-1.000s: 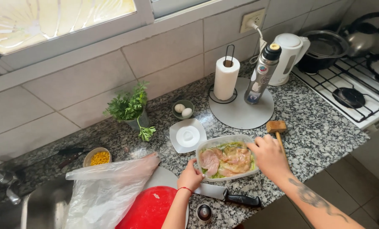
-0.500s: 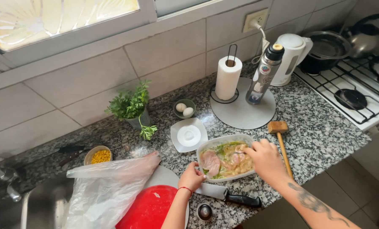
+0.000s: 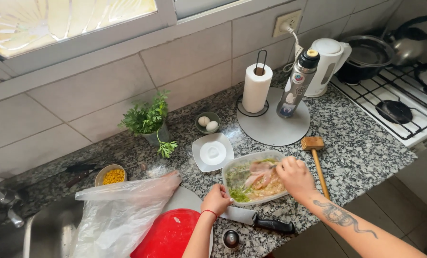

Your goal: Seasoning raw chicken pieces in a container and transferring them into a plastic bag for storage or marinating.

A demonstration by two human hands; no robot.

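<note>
A clear rectangular dish (image 3: 232,167) of raw meat slices with chopped green herbs sits on the granite counter. My left hand (image 3: 216,199) grips its near left corner. My right hand (image 3: 294,176) reaches into the dish from the right, fingers pinching a pale meat slice (image 3: 261,173) and lifting it. A black-handled knife (image 3: 259,220) lies just in front of the dish, and a wooden meat mallet (image 3: 316,160) lies to its right.
A red cutting board (image 3: 168,235) and a clear plastic bag (image 3: 118,215) lie at the left by the sink. A white plate (image 3: 212,152), a bowl with two eggs (image 3: 207,122), parsley in a glass (image 3: 149,119), a corn bowl (image 3: 111,175), a paper towel roll (image 3: 256,88), a spray bottle (image 3: 299,81), a kettle (image 3: 329,62) and a gas stove (image 3: 399,107) surround them.
My right hand has moved from the dish's right rim into the meat and lifted a slice. My left hand stays on the dish corner.
</note>
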